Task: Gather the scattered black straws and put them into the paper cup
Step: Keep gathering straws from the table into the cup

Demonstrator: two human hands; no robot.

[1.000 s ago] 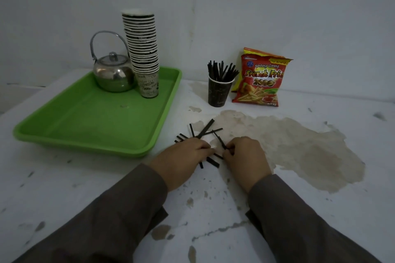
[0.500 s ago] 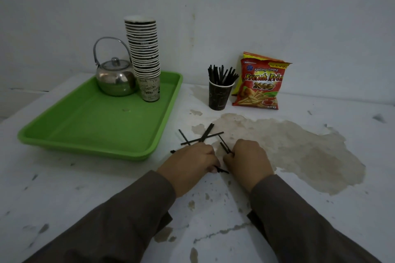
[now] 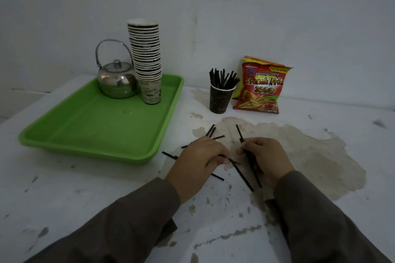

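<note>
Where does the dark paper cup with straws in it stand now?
In the head view the paper cup stands on the table beyond both hands, between the green tray on its left and the snack bag on its right.

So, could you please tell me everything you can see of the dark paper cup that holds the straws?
The dark paper cup stands upright on the white table, apart from the green tray. It looks like printed paper with a pale rim and faint lettering. A bunch of black straws fans out of its open top. The snack bag stands just beside it. Neither hand touches it.
</note>
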